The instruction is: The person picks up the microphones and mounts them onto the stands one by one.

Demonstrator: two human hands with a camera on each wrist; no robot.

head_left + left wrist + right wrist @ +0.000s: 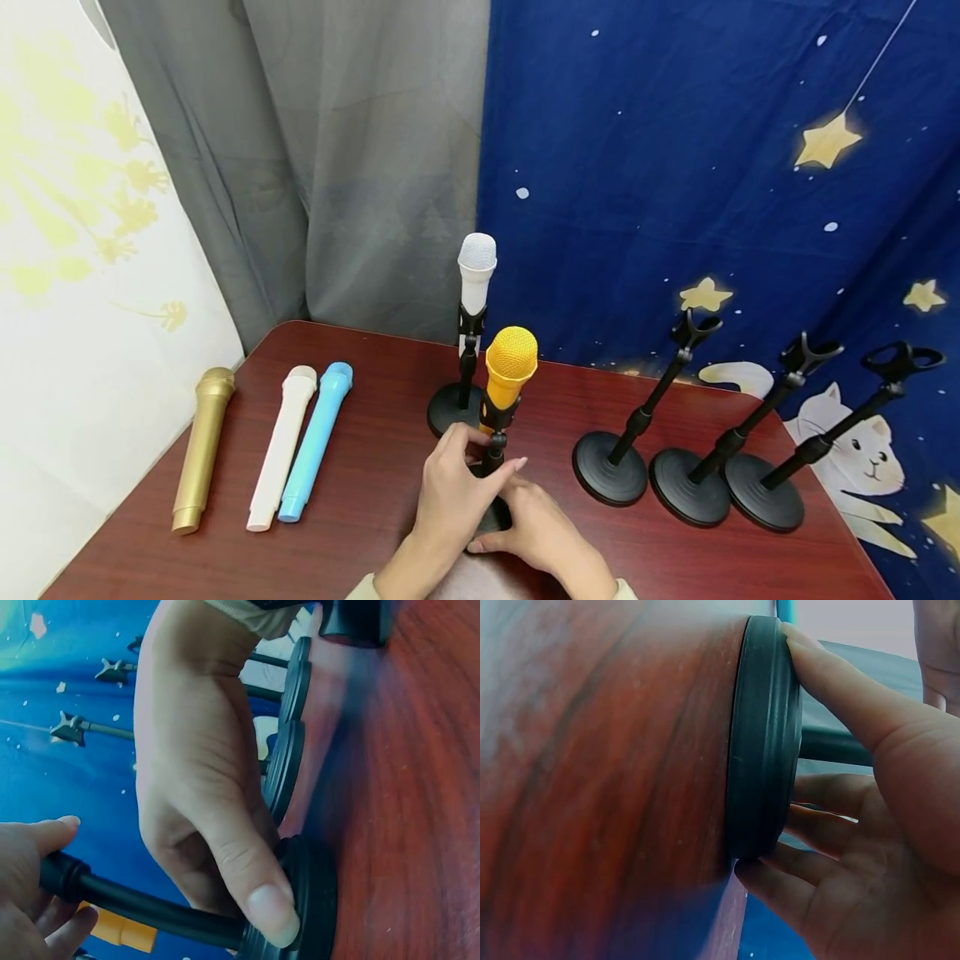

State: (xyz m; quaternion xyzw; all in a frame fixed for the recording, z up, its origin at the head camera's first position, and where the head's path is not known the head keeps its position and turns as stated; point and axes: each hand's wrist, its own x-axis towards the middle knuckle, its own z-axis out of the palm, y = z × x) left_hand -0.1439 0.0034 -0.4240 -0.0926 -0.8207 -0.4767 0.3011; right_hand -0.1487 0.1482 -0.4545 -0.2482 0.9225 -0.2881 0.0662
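Observation:
A yellow microphone [512,360] stands upright in the clip of a black microphone stand [495,518] near the table's front middle. My left hand [452,492] holds this stand's pole just below the clip, its fingers and thumb around the upper joint. Lower down, my right hand [542,527] grips the round base, thumb on one side and fingers on the other. In the right wrist view the base [763,742] sits on the table, or very close to it. Right behind is a white microphone [476,279] in a second black stand [448,410].
To the left lie a gold microphone [202,450], a white microphone [281,450] and a light blue microphone [317,442]. On the right stand three black stands with bare clips, the nearest stand [609,468] beside my right hand. Curtains [675,167] hang behind the table.

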